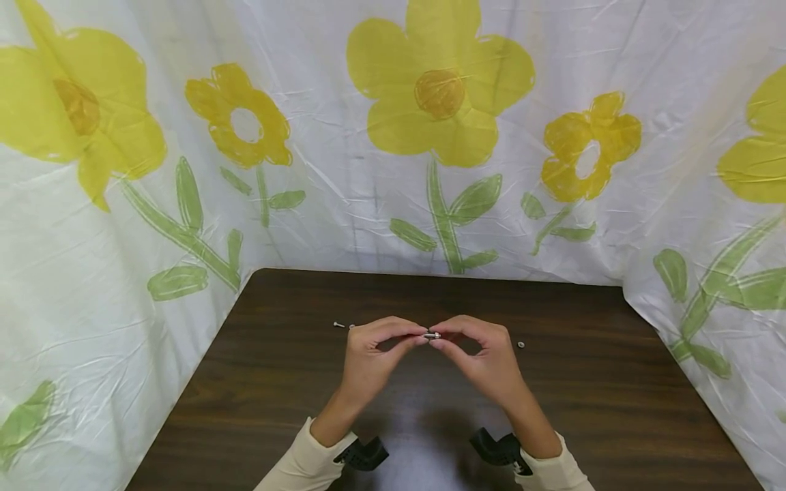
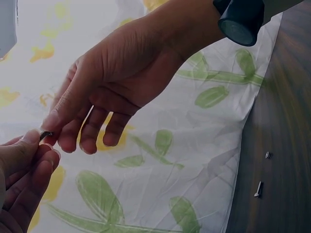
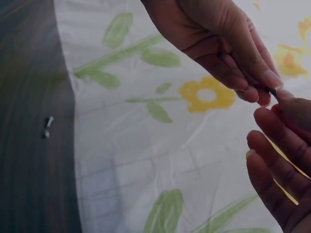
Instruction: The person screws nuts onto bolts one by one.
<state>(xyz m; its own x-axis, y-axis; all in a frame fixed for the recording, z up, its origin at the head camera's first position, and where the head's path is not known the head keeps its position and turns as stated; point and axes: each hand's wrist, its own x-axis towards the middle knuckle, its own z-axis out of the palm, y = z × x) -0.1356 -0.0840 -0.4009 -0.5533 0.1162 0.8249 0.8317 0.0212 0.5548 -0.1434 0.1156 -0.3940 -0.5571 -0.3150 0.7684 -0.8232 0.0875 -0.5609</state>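
In the head view my left hand [image 1: 368, 358] and right hand [image 1: 488, 351] meet fingertip to fingertip above the table. Between them is a small metal bolt [image 1: 432, 335], lying roughly level. The left thumb and index finger pinch one end of it; those of the right hand pinch the other, where a wider part shows. Whether that is the head or a nut I cannot tell. Fingertips cover most of the bolt [image 2: 46, 134] in the left wrist view. The right hand's other fingers hang loosely curled there.
Left of the hands a second bolt [image 1: 338, 324] lies on the dark wooden table [image 1: 276, 382], with a nut [image 2: 268, 155] beside it. Another nut [image 1: 521, 344] lies to the right of the right hand. A flowered white curtain [image 1: 319, 225] surrounds the table's back and sides.
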